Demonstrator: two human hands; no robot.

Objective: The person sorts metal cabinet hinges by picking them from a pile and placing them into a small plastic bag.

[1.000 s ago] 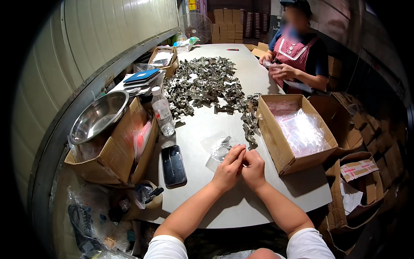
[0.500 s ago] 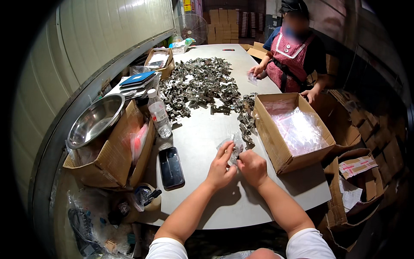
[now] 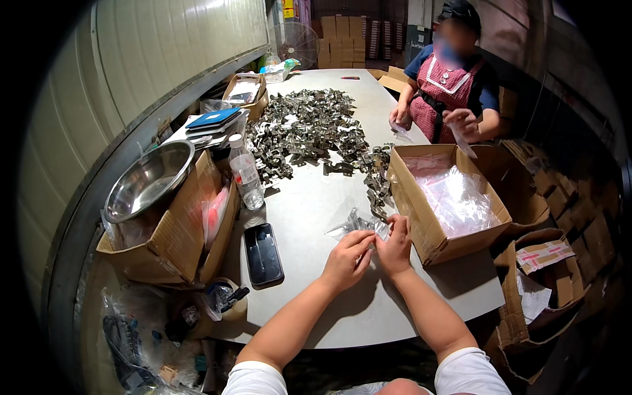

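Observation:
A small clear plastic bag [image 3: 356,224] with metal pieces inside lies on the table before me. My left hand [image 3: 348,261] pinches its near edge, fingers pressed together. My right hand [image 3: 394,247] is closed at the bag's right side, its thumb close to my left fingertips. By the right fingertips is a bent metal clip [image 3: 380,214]; whether they touch it cannot be made out. A trail of such clips runs back to a large pile of metal clips [image 3: 309,125] on the table [image 3: 316,197].
An open carton [image 3: 431,253] of clear bags stands right of my hands. To the left are a phone [image 3: 264,255], a water bottle [image 3: 245,174] and a cardboard box [image 3: 155,253] with a steel bowl [image 3: 148,184] on it. Across the table, a person [image 3: 447,89] handles clear bags.
Both my hands have shifted slightly right and turned, and the bag now lies flatter beyond them. The other person has raised a hand holding a clear bag from the carton.

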